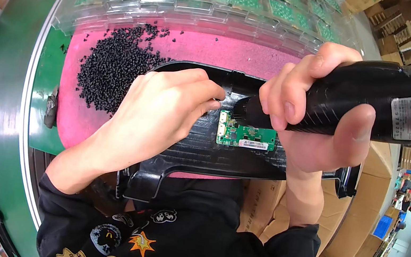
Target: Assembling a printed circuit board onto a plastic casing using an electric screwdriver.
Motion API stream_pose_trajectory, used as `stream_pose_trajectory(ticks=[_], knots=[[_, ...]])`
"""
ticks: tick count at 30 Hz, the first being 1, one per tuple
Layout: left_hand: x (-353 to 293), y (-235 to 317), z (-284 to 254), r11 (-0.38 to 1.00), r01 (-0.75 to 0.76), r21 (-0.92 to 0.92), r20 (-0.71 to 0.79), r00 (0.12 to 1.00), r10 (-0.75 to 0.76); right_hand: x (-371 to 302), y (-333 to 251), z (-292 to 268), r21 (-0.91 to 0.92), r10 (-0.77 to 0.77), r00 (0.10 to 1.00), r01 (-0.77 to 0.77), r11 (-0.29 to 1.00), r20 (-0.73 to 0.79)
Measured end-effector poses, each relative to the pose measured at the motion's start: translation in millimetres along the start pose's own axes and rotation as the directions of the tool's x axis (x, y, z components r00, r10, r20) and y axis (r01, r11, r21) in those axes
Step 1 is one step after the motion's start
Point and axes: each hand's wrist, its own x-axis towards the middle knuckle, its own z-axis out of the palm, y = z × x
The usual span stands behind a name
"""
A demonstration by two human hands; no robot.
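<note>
My right hand [314,119] is wrapped round a black electric screwdriver [372,95], held tilted with its nose low over a small green circuit board [247,135]. The nose hides part of the board's upper edge. The board lies inside a long black plastic housing [196,151]. My left hand [163,105] is closed in a pinch above the housing, just left of the screwdriver's nose. Whatever sits between its fingertips is too small to make out. Beyond that hand, a heap of small black screws [113,68] is spread on a pink mat [254,55].
Clear plastic trays [171,7] with green circuit boards stand stacked along the far side. An open cardboard box [366,202] is at the right, below the housing's end. Left of the mat runs a green surface [3,96] with a pale metal edge.
</note>
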Motion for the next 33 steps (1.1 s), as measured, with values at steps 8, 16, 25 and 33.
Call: stream_pose_trajectory(ticks=[8, 16, 25, 33], knots=[[-0.9, 1.6, -1.4, 1.000, -0.005, 0.020, 0.045, 0.999, 0.004, 1.5, 15.1, 9.3, 0.036, -0.057, 0.998, 0.057, 0.998, 0.010], [-3.1, 0.0, -2.7, 1.000, 0.014, 0.023, 0.137, 0.990, -0.017, -5.0, 1.8, 15.4, 0.060, -0.009, 0.998, 0.013, 0.998, -0.060], [0.1, 0.9, -3.0, 0.968, -0.085, -0.236, 0.110, 0.987, 0.114, -7.3, -30.0, -5.9, 0.372, -0.284, 0.950, 0.220, 0.902, 0.126], [2.2, -1.5, -3.5, 0.958, -0.105, -0.268, 0.145, 0.978, 0.148, -17.8, -25.6, -3.1, 0.382, -0.263, 0.953, 0.190, 0.904, 0.149]])
